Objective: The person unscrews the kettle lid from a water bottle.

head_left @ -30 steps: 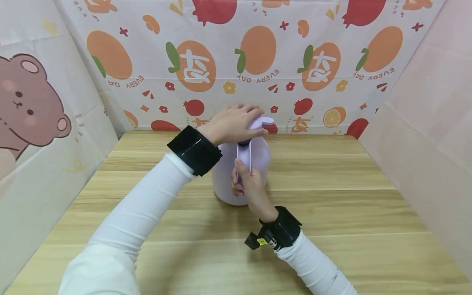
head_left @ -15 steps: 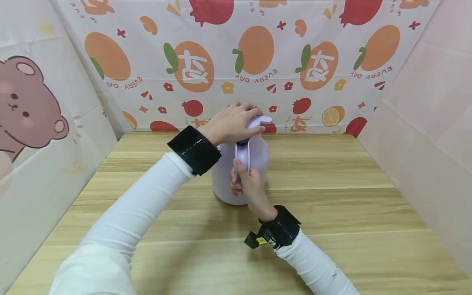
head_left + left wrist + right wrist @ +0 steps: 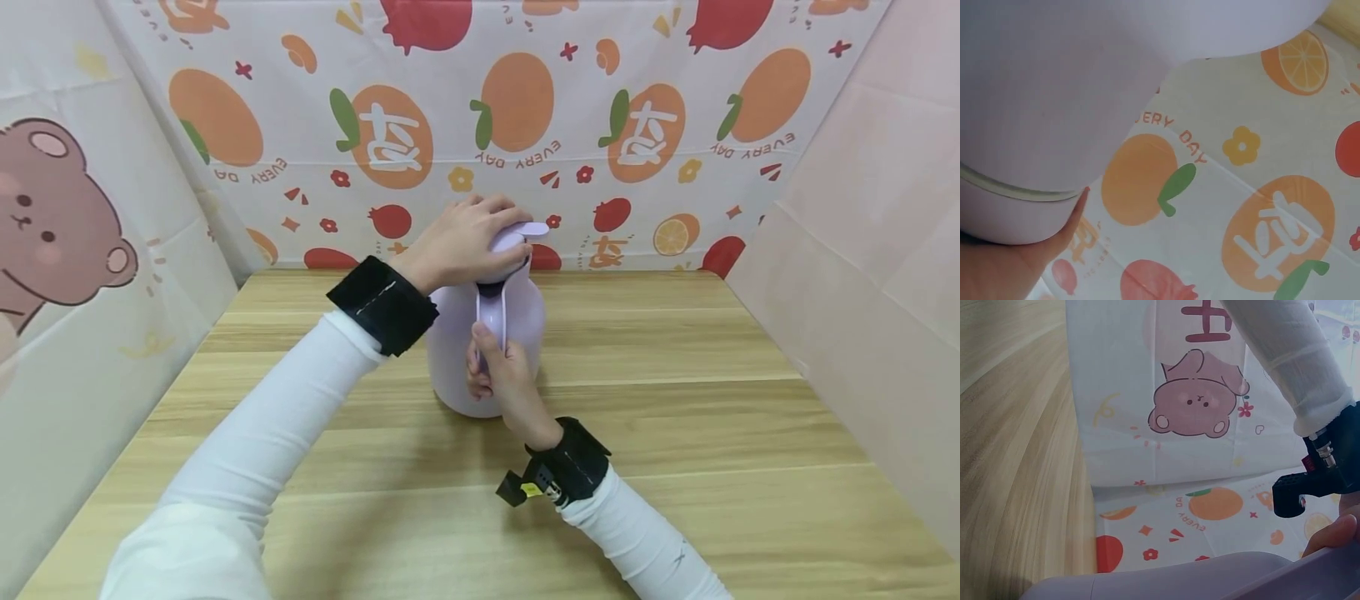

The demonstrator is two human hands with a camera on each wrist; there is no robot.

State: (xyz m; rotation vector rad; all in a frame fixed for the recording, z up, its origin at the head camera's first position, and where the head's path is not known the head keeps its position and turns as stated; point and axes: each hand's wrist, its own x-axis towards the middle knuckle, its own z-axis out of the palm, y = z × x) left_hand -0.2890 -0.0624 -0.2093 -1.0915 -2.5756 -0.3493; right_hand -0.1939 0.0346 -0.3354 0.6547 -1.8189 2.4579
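A lilac thermos jug (image 3: 450,354) stands upright on the table, its handle facing the person. My left hand (image 3: 467,242) grips the jug's rounded lid (image 3: 508,240) from above, thumb on the near side. A flat tab sticks out from the lid to the right. Lower down, my right hand (image 3: 510,379) holds the handle (image 3: 492,310), with the thumb lying up along it. In the left wrist view, the jug's pale wall (image 3: 1054,94) fills the upper left and part of the left hand shows below it. The jug's inside is hidden.
The wood-grain table (image 3: 645,417) reaches back to a fruit-print cloth (image 3: 585,108). A bear-print cloth (image 3: 60,208) hangs on the left and a pale pink cloth (image 3: 862,250) on the right. Both wrists wear black straps.
The left hand and the lid have risen a little and shifted slightly left, and the lid looks more tilted. The right hand keeps its hold on the handle.
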